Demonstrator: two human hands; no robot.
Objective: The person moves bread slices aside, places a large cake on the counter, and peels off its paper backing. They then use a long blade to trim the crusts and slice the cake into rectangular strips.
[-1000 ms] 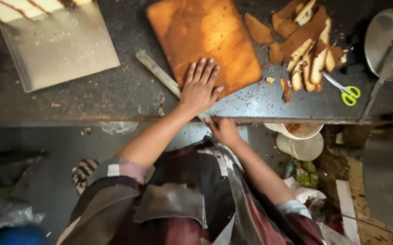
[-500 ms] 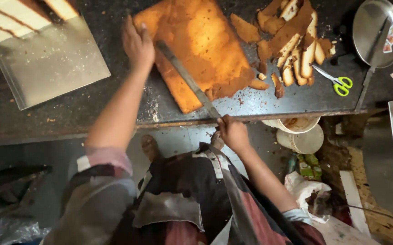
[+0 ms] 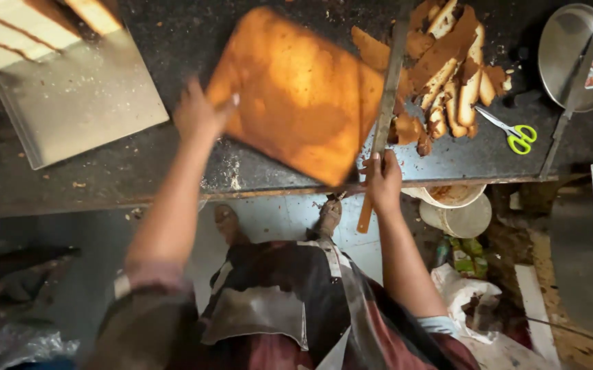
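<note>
Hands work apart: the left hand grips the left edge of a brown cake slab on the dark desk; the right hand clasps a long knife along its right side.
</note>
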